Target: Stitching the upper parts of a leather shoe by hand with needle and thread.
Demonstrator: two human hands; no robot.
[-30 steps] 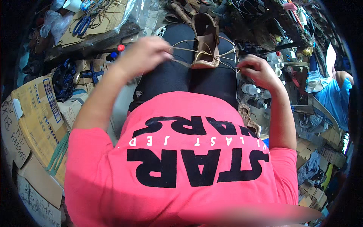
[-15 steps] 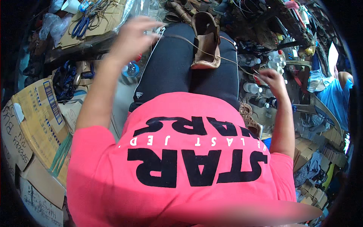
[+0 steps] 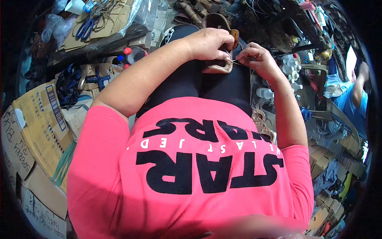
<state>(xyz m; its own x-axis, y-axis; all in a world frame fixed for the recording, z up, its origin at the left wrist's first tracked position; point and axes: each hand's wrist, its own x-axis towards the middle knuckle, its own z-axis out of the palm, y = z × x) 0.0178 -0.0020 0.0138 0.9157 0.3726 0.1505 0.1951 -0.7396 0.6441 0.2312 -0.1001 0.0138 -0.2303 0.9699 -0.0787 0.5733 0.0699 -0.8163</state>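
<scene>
A brown leather shoe (image 3: 217,68) lies across my thighs, its opening facing up and its toe end pointing away from me or toward me, I cannot tell which. My left hand (image 3: 213,43) is closed at the shoe's right edge, with fingers curled and thumb pressed against the leather, hiding its middle. Just right of it, my right hand (image 3: 254,57) pinches a thin thread (image 3: 234,61) close to the left thumb. A small dark tip shows between the two hands; whether it is a needle is too small to tell.
Cardboard boxes (image 3: 39,119) are piled at my left. Blue-handled scissors (image 3: 84,28) lie on cardboard at the far left. Plastic bottles (image 3: 264,93) stand right of my legs. A person in a blue shirt (image 3: 352,101) sits at the far right.
My hands were wide apart with the thread stretched across the shoe between them. Both have come inward and now meet at the shoe's right edge.
</scene>
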